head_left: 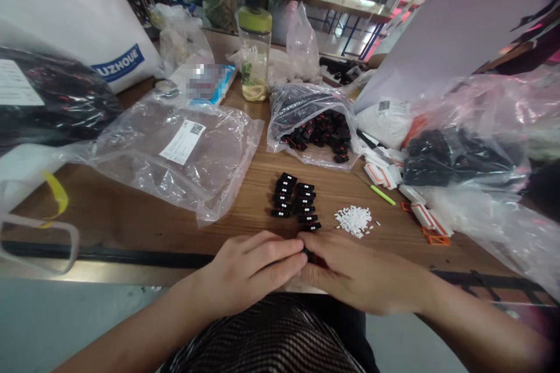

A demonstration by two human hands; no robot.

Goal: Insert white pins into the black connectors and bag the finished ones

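My left hand (258,268) and my right hand (350,268) meet at the table's front edge, fingers closed and fingertips touching. Between them a small black plastic connector (308,253) shows in part; the rest is covered by the fingers. Just beyond the hands, two short columns of similar black connectors, left (283,197) and right (305,202), lie on the wooden table (258,198), with white dots on their ends. Right of these is a loose pile of tiny white plugs (353,220).
An open clear bag (321,131) of black connectors lies behind the columns. A flat plastic bag (192,169) covers the table's left side. A bottle with a green lid (254,55) stands farther back. White-and-orange parts (431,218) and a green stick (382,194) lie right.
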